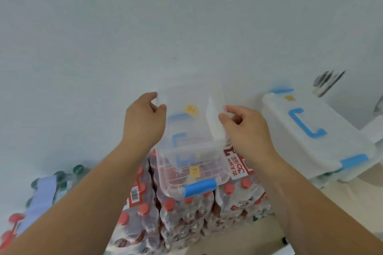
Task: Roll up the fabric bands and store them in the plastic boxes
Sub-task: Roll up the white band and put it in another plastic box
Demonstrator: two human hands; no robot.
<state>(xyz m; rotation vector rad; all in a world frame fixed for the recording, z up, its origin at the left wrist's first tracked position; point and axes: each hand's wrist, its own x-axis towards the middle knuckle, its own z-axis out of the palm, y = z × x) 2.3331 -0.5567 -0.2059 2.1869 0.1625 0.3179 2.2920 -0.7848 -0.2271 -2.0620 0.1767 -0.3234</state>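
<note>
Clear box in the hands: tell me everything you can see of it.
The clear box is see-through plastic, with a blue latch at its near end and a yellow sticker close by it. The left hand pinches its left rim, the right hand its right rim. It is over wrapped bottle packs; whether it touches them is unclear.

label (240, 163) on bottle pack (234, 203) reads "农夫山泉" and "30". barcode (134, 193) on left pack (141, 223), digits too small. yellow stickers (191, 109) on clear box (203, 151) unreadable.
</note>
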